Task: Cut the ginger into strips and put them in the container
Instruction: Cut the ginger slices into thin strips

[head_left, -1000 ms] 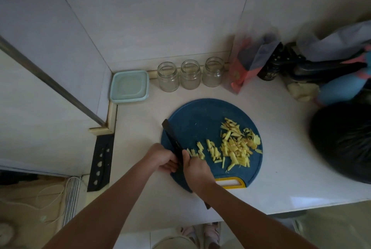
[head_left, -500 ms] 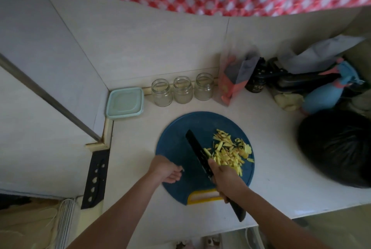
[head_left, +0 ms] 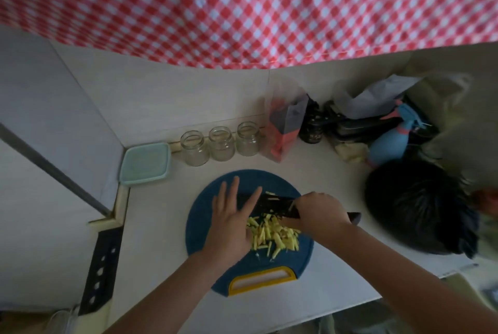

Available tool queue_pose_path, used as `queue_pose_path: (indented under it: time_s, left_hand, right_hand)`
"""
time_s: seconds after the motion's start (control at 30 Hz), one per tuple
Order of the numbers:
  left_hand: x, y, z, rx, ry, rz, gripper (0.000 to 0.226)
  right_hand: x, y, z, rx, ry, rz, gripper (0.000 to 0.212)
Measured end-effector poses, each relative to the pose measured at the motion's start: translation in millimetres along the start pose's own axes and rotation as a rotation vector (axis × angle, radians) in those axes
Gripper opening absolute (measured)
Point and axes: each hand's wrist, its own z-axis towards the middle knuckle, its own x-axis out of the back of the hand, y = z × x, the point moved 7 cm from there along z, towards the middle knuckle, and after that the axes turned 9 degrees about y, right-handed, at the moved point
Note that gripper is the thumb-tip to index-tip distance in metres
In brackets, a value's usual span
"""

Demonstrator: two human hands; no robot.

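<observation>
Head view showed left hand (head_left: pixel 231 222) flat, right hand (head_left: pixel 319 212) gripping the knife (head_left: pixel 275 207); ginger strips (head_left: pixel 272 238) looked light, loose, best scooped between blade and palm

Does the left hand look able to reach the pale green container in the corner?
Probably yes. The left hand is open, holding nothing, over the cutting board; the container sits just past the board's far left, with only bare counter between.
</observation>
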Motion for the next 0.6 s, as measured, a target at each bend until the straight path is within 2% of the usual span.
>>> queue_pose_path:
  time_s: [0.13,0.2,0.37,0.6]
  left_hand:
    - [-18,39,-4,-0.144,-0.064,0.021,0.087]
    - [-22,46,-2,-0.108,-0.046,-0.003,0.087]
    - [-23,53,-3,-0.056,0.072,-0.049,0.108]
    - [-38,55,-8,-0.164,0.012,-0.125,0.075]
  right_hand:
    - [3,-13,2,0.111,-0.005,-0.073,0.043]
    - [2,-17,1,0.159,0.007,-0.099,0.045]
    - [-2,-17,-4,0.170,0.009,-0.134,0.055]
    - [-4,-14,-14,0.179,0.028,-0.095,0.047]
